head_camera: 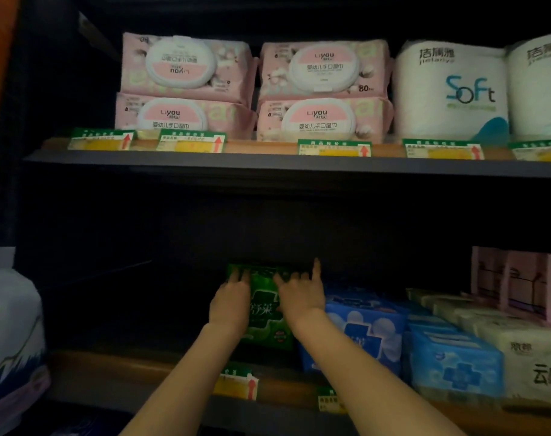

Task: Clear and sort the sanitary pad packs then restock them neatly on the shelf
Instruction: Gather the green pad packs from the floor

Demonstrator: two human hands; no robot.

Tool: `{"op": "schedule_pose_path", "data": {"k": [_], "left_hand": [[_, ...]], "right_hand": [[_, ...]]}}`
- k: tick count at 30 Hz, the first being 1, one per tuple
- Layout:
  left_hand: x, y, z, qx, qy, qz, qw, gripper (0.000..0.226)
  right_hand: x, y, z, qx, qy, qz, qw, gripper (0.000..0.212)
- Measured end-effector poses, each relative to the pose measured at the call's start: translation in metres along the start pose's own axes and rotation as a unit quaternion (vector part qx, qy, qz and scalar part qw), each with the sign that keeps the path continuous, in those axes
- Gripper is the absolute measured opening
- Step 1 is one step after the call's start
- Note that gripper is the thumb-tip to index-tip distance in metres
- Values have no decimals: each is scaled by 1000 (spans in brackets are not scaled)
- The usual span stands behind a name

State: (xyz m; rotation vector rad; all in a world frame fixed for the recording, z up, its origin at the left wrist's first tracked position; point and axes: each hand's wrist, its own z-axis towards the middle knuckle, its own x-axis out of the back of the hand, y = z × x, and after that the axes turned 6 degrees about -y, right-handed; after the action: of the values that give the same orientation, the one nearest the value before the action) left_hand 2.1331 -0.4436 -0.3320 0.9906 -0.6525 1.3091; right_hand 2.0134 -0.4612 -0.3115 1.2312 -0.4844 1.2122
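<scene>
Well above the fingers, on the upper shelf board (267, 163), four pink wet-wipe packs (322, 69) stand in two stacks of two; the top-left one is upside down. Up and to the right of the fingers, touching those stacks, are white toilet-roll packs (450, 89) printed "Soft". Green-and-yellow price tags (333, 148) with red arrows line that board's front edge. Far left of the fingers, at their level, sits a white wrapped bundle (11, 328) with a blue mountain print.
</scene>
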Motion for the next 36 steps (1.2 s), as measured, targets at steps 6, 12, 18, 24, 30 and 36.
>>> {"op": "schedule_pose_path", "data": {"k": [6, 12, 18, 24, 30, 36], "left_hand": [[13, -18, -30, -34, 18, -84, 996, 50], [25, -46, -58, -4, 87, -28, 996, 50], [17, -52, -131, -55, 187, -121, 973, 40], [-34, -38, -263, -240, 169, -150, 944, 28], [-150, -53, -412, -323, -87, -108, 936, 27], [-225, -68, -463, -224, -314, -3, 923, 52]], "right_hand": [[11, -11, -1, -25, -45, -125, 991, 85], [17, -18, -23, 0, 55, -45, 997, 77], [3, 2, -119, 71, 157, 223, 959, 60], [-60, 13, -241, 181, 153, 440, 866, 47], [-175, -44, -377, 240, -47, 448, 860, 41], [-278, -121, -429, 188, -329, 369, 849, 76]]}}
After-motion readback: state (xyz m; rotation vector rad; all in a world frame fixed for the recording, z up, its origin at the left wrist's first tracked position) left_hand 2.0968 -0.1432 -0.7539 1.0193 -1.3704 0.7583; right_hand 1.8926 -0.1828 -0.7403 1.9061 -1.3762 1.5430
